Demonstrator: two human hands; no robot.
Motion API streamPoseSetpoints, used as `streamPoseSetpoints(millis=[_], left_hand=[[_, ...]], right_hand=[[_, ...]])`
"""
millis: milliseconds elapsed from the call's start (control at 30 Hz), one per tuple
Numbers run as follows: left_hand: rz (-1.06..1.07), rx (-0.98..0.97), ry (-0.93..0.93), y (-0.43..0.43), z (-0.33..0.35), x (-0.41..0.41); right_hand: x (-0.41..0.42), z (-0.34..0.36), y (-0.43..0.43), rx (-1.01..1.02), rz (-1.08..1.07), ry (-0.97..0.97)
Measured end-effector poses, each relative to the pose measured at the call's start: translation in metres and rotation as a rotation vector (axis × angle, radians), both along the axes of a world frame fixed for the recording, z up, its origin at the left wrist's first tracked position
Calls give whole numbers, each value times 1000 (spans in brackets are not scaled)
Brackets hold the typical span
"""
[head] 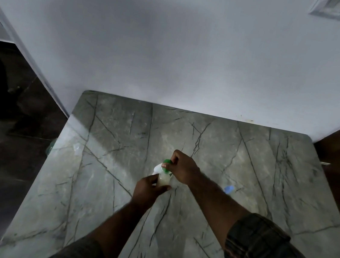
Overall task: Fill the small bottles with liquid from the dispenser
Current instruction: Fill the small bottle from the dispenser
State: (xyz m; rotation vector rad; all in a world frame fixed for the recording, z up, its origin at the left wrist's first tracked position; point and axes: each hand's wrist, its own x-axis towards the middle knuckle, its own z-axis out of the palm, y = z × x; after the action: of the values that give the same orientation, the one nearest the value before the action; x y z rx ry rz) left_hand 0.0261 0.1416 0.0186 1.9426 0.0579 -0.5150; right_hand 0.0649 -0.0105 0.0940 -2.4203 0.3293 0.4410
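1. Small bottle [163,180]: upright at mid-table, left hand [146,190] wrapped round it. It holds pale liquid; the level is unclear.
2. Dispenser [166,164]: green top, just above the bottle. Right hand [181,169] fingers curled over it.
3. Judgement: this fill is under way.
4. Blue-capped bottle [229,188] to the right and clear bottle [76,149] at the table [248,164] edge: contents unreadable. Neither obstructs the hands.

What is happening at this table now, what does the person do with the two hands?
A person works at a marble-patterned table. The left hand holds a small bottle with pale liquid in it. The right hand grips the green top of the dispenser right above the bottle. A blue object lies to the right, too blurred to name.
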Motion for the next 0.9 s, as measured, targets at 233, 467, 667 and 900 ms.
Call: streamPoseSetpoints(millis=[233,467,667,900], left_hand=[[18,-19,8,-1,4,4],[22,-8,11,-2,3,2],[13,-11,-11,-4,7,4],[-14,16,6,-2,1,1]], right_hand=[[8,6,-4,-18,0,-8],[3,-6,-1,-7,-12,-10],[7,2,-5,4,-8,-25],[0,-5,1,-35,-2,-8]])
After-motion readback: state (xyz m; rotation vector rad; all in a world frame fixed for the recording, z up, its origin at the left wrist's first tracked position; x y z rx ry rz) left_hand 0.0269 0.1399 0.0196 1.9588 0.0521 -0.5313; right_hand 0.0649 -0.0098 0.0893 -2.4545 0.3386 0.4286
